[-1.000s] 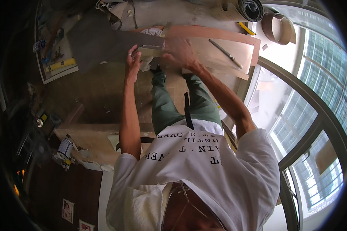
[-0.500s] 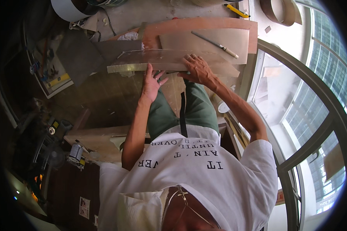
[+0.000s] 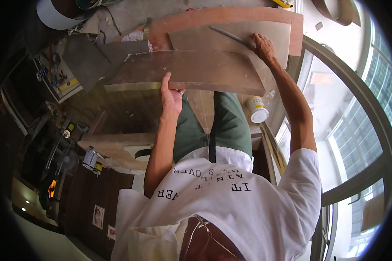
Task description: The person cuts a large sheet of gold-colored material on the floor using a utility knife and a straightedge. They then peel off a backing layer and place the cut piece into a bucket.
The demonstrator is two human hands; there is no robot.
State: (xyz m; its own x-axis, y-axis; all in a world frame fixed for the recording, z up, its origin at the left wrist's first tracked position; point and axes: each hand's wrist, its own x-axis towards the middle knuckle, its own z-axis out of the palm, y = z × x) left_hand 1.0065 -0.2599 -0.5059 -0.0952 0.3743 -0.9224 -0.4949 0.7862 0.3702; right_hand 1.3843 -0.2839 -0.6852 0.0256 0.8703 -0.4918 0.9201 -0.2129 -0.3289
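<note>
My left hand [image 3: 172, 98] grips the near long edge of a brown flat board [image 3: 204, 67], thumb on its top and fingers curled at or under the edge. The board has pale, rough edges and lies tilted across the space above my legs. My right hand [image 3: 262, 48], beyond the board's right part, has its fingers closed on the handle end of a long grey tool [image 3: 226, 34]. Under that tool is a pale sheet [image 3: 191, 32] on a larger pinkish panel [image 3: 165, 22]. A dark grey sheet [image 3: 85, 61] lies to the left of the board.
Tools in a pale tray [image 3: 72, 91] are at left. A white can [image 3: 259, 111] sits low at right, other cans [image 3: 90, 157] lower left. A yellow cutter [image 3: 282, 3] and curled strips [image 3: 335, 11] are at the top. A window frame [image 3: 348, 91] curves along the right.
The brown board has come toward me and now shows its broad face, held by my left hand. My right hand has left it and moved up and right onto the grey tool.
</note>
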